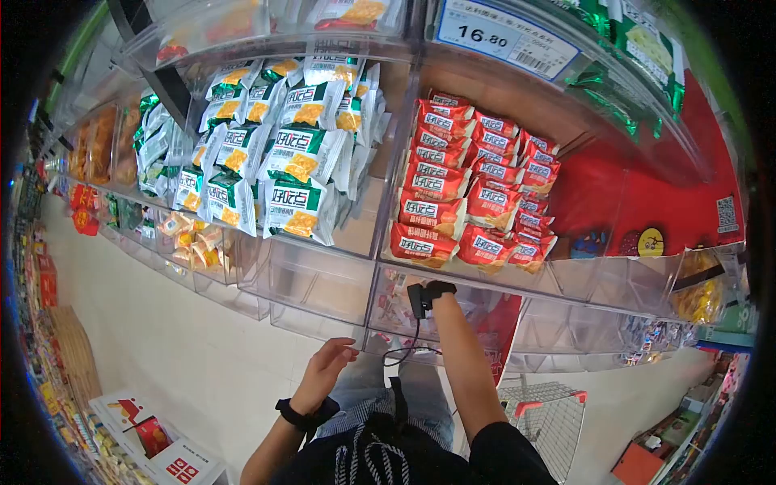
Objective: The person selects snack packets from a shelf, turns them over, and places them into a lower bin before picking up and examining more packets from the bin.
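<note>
My left hand (pixel 325 370) hangs in front of the shelf, its fingers loosely bent with nothing visible in them. A black strap (pixel 307 415) circles that wrist. My right forearm (pixel 465 356) stretches up to the shelf front, with a black wrist device (pixel 428 297) and a cable on it. The fingers of my right hand are hidden at the clear shelf edge, below the red snack packets (pixel 428 213) stacked in rows. To the left of these, white and green cracker packets (pixel 299 208) fill another clear compartment.
A price label (pixel 508 39) reading 16.80 sits on the upper shelf edge. Low clear bins (pixel 311 287) run along the front. A wire shopping cart (pixel 546 416) stands at the lower right. A printed white box (pixel 153 440) is on the floor at left.
</note>
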A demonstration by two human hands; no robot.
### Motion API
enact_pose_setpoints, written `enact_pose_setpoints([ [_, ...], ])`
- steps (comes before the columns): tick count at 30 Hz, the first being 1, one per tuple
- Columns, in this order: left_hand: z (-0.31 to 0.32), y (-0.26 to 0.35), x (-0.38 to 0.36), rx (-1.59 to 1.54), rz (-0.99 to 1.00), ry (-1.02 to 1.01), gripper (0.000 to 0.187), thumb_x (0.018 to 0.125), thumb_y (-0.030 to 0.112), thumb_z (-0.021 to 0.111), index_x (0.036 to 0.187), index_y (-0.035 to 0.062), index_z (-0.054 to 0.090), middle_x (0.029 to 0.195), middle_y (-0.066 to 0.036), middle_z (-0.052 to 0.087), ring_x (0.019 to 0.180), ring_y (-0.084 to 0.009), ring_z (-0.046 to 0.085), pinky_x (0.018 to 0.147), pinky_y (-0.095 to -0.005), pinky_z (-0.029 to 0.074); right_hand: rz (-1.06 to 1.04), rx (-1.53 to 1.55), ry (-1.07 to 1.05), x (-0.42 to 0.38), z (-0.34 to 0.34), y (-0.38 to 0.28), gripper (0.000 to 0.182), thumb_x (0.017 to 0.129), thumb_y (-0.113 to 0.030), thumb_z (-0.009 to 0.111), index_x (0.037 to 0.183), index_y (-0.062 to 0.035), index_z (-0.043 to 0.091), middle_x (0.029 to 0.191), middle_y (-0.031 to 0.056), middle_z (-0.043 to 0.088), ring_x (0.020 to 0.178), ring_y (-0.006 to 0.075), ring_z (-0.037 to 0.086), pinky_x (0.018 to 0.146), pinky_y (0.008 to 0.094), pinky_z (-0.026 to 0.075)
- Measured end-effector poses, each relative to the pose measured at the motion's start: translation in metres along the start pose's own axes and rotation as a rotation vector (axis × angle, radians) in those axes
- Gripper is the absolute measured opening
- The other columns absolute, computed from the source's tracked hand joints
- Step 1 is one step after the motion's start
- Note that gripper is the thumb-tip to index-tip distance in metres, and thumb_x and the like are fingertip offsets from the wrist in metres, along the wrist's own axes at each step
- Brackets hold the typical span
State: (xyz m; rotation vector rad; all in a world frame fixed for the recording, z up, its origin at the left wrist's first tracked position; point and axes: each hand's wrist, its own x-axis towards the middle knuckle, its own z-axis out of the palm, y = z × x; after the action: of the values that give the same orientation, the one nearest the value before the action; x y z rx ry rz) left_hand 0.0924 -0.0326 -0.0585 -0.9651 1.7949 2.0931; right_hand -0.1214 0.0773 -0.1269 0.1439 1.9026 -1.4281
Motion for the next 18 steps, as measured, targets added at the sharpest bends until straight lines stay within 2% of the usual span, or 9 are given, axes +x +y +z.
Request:
enact_pose_setpoints([
  [6, 0.014, 0.006, 0.006, -0.040, 0.050, 0.005, 0.029, 0.086, 0.021, 0.047, 0.109, 0.0033, 0.048, 0.093, -0.009, 0.058, 0.089, -0.0174, 0.054, 0.078, -0.0293, 0.041, 0.030, 0.065, 0.065, -0.016, -0.013, 0.017, 0.036, 0.073, -0.006, 0.058, 0.106, 0.0017, 0.046, 0.096, 0.0129, 0.056, 0.083, 0.0211, 0.055, 0.073, 0.0321, 0.044],
  [7, 0.017, 0.006, 0.008, -0.047, 0.059, 0.001, 0.029, 0.086, 0.021, 0.047, 0.109, 0.0033, 0.048, 0.093, -0.009, 0.058, 0.089, -0.0174, 0.054, 0.078, -0.0293, 0.041, -0.279, 0.534, 0.031, -0.012, -0.009, 0.048, 0.020, 0.066, 0.002, 0.064, 0.083, 0.0021, 0.052, 0.072, 0.0042, 0.055, 0.064, 0.0133, 0.056, 0.055, 0.0261, 0.044],
  [9, 0.024, 0.009, 0.015, -0.127, 0.064, -0.009, 0.028, 0.086, 0.020, 0.047, 0.109, 0.0032, 0.048, 0.092, -0.009, 0.058, 0.088, -0.0171, 0.055, 0.077, -0.0289, 0.042, -0.365, 0.552, -0.020, -0.028, -0.013, 0.070, 0.036, 0.064, 0.001, 0.067, 0.093, 0.0017, 0.046, 0.085, 0.0054, 0.052, 0.074, 0.0140, 0.052, 0.063, 0.0262, 0.044],
  [11, 0.033, 0.013, 0.020, -0.205, 0.055, -0.022, 0.028, 0.085, 0.018, 0.049, 0.109, 0.0036, 0.047, 0.096, -0.008, 0.055, 0.087, -0.0159, 0.054, 0.077, -0.0281, 0.043, -0.453, 0.129, 0.008, -0.056, -0.028, 0.078, 0.039, 0.064, 0.000, 0.068, 0.096, -0.0021, 0.044, 0.089, 0.0047, 0.050, 0.079, 0.0119, 0.048, 0.068, 0.0254, 0.042],
  [13, 0.049, 0.028, 0.021, -0.262, 0.127, 0.016, 0.031, 0.083, 0.014, 0.051, 0.112, 0.0036, 0.046, 0.102, -0.007, 0.051, 0.087, -0.0142, 0.053, 0.076, -0.0275, 0.043, -0.477, 0.086, -0.017, -0.086, -0.036, 0.071, 0.039, 0.064, -0.001, 0.068, 0.095, -0.0039, 0.044, 0.084, 0.0037, 0.050, 0.076, 0.0111, 0.048, 0.067, 0.0244, 0.041],
  [14, 0.053, 0.032, 0.022, -0.250, 0.149, -0.048, 0.036, 0.081, 0.011, 0.054, 0.115, 0.0040, 0.044, 0.109, -0.007, 0.048, 0.088, -0.0125, 0.051, 0.074, -0.0269, 0.044, -0.426, 0.123, -0.080, -0.096, -0.040, 0.070, 0.038, 0.065, -0.002, 0.069, 0.094, -0.0039, 0.045, 0.084, 0.0037, 0.051, 0.076, 0.0107, 0.048, 0.067, 0.0248, 0.041],
  [15, 0.056, 0.038, 0.023, -0.251, 0.160, -0.053, 0.036, 0.081, 0.011, 0.054, 0.115, 0.0040, 0.044, 0.109, -0.007, 0.048, 0.088, -0.0125, 0.051, 0.074, -0.0269, 0.044, -0.374, 0.160, -0.141, -0.107, -0.044, 0.065, 0.038, 0.065, -0.003, 0.070, 0.094, -0.0039, 0.045, 0.084, 0.0036, 0.052, 0.077, 0.0103, 0.049, 0.067, 0.0252, 0.042],
  [17, 0.062, 0.049, 0.026, 0.070, 0.368, -0.175, 0.037, 0.080, 0.015, 0.057, 0.112, 0.0014, 0.045, 0.105, -0.006, 0.050, 0.084, -0.0094, 0.052, 0.065, -0.0214, 0.042, -0.380, 0.077, -0.164, -0.137, -0.052, 0.027, 0.038, 0.065, -0.007, 0.070, 0.095, -0.0039, 0.047, 0.085, 0.0036, 0.054, 0.080, 0.0103, 0.050, 0.069, 0.0250, 0.042],
  [18, 0.066, 0.051, 0.026, -0.065, 0.277, -0.253, 0.035, 0.081, 0.015, 0.054, 0.112, 0.0002, 0.046, 0.097, -0.005, 0.055, 0.079, -0.0107, 0.054, 0.069, -0.0229, 0.045, -0.432, 0.010, -0.133, -0.146, -0.055, 0.018, 0.038, 0.066, -0.007, 0.070, 0.096, -0.0039, 0.047, 0.085, 0.0039, 0.055, 0.080, 0.0100, 0.051, 0.069, 0.0247, 0.042],
])
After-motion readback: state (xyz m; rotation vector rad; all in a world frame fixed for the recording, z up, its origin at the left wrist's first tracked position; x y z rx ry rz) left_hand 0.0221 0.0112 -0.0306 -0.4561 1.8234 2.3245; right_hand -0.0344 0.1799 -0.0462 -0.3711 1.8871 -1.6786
